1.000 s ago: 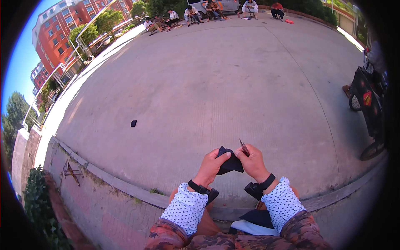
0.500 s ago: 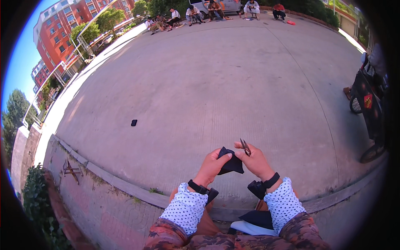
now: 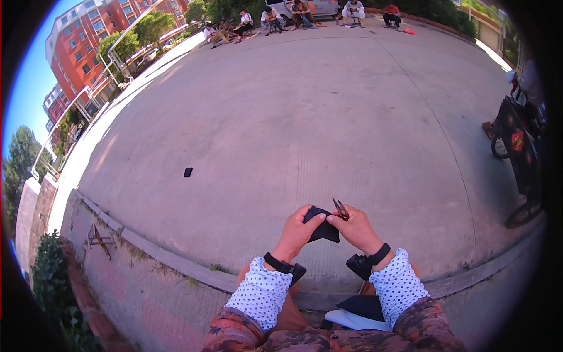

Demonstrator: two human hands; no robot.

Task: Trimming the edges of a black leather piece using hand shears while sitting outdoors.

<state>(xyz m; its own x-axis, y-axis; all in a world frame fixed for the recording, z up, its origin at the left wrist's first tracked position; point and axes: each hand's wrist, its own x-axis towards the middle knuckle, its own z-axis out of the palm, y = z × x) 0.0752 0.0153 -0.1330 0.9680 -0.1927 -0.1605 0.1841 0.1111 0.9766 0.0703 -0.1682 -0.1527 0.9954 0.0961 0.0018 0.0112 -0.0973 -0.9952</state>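
My left hand (image 3: 296, 233) is closed on the left part of a small black cloth piece (image 3: 325, 232), its thumb lying across the front. Against the cloth's upper right edge press the thumb and fingertips of my right hand (image 3: 358, 229). That same hand keeps a pair of small dark thread snips (image 3: 340, 209) tucked in its fingers, the pointed blades sticking up and the rest hidden by the hand. Both hands are close together, held out above my knees. Over my lap lie a black cloth (image 3: 363, 306) and a white cloth (image 3: 355, 320).
A concrete curb (image 3: 176, 262) runs in front of me. On the pavement lies a small black object (image 3: 187, 172). A folding stool frame (image 3: 99, 239) stands at left, a black three-wheeled cart (image 3: 517, 155) at right. Several people (image 3: 302, 13) sit far off near a van.
My right hand has shifted slightly left, its thumb now pressed on the cloth's edge beside my left thumb. The snips have tilted further left with it.
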